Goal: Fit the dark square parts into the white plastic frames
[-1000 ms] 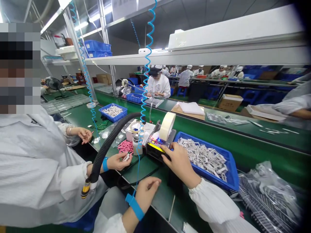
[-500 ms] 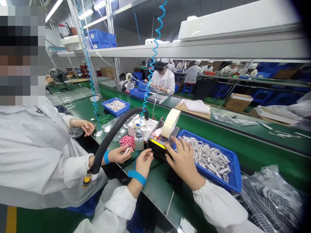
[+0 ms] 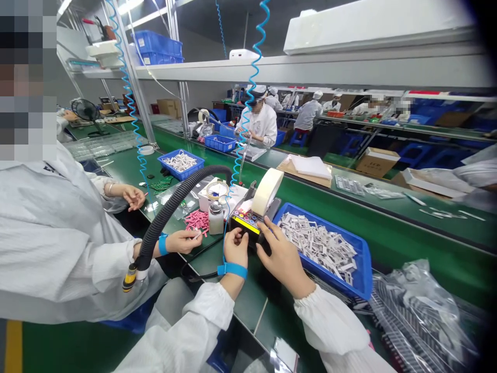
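Stray fingertip from the right hand (image 3: 280, 255), spread at the dispenser (image 3: 246, 225), could hit a button (image 3: 241, 215); left hand (image 3: 236, 249) curled, can't tell if pinching anything.

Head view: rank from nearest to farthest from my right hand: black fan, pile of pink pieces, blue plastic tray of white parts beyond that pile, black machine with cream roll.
1. Black machine with cream roll, at your right hand.
2. Pile of pink pieces, to the left.
3. Blue plastic tray, farther left, beyond the pile.
4. Black fan, far left background.
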### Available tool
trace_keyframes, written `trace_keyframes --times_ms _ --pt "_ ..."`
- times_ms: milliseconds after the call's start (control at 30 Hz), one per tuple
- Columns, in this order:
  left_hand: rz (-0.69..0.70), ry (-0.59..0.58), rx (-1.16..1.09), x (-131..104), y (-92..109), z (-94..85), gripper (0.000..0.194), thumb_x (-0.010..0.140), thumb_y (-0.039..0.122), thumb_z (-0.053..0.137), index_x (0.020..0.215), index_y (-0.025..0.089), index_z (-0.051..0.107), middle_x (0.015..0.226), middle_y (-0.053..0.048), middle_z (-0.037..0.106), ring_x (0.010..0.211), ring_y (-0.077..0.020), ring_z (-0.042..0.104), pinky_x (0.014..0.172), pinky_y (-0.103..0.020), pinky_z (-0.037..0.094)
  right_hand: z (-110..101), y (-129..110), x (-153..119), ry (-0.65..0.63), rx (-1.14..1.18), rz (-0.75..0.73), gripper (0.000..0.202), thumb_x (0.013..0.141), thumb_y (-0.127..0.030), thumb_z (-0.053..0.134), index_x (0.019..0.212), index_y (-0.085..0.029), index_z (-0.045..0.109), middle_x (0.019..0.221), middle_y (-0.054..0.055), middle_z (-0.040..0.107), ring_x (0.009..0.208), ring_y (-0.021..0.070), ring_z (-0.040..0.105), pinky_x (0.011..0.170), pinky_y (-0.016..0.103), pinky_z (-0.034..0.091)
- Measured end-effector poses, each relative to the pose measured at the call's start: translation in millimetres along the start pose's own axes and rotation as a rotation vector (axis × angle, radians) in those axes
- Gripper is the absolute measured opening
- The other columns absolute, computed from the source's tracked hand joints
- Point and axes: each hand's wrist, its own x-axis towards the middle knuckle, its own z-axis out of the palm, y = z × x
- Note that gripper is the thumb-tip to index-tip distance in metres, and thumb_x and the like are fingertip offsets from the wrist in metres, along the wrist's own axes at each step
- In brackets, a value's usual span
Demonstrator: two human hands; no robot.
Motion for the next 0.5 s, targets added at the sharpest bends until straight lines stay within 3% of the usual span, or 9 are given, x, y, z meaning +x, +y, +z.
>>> trace_keyframes --times_ms 167,333,500 --pt "-0.023 0.016 0.011 -0.1 -2.9 7.6 0.023 0.084 0.031 0.056 0.1 0.015 0.058 0.098 -0.005 0.062 0.082 -0.0158 0.059 0.072 -0.036 0.051 0.0 -3.0 1.1 -0.003 -0.077 0.006 0.049 0.083 -0.024 0.046 0.132 -0.023 0.044 0.14 0.011 0.042 0.093 0.0252 0.064 0.066 0.035 0.057" --pt "-0.022 -0.007 0.048 3.6 1.2 5.6 0.029 0.085 0.033 0.053 0.109 0.016 0.056 0.11 -0.008 0.06 0.091 -0.0188 0.06 0.077 -0.04 0.052 7.8 -14.4 6.1 -0.03 -0.229 0.01 0.048 0.083 -0.028 0.05 0.131 -0.024 0.047 0.139 0.021 0.039 0.073 0.025 0.066 0.057 0.036 0.053" --pt "-0.026 -0.034 0.134 4.5 6.0 5.4 0.028 0.085 0.032 0.054 0.108 0.017 0.057 0.11 -0.008 0.06 0.093 -0.0191 0.059 0.079 -0.041 0.051 15.4 -24.4 11.3 0.01 -0.242 0.069 0.041 0.086 -0.024 0.047 0.127 -0.019 0.05 0.135 0.024 0.041 0.08 0.0255 0.066 0.061 0.033 0.053"
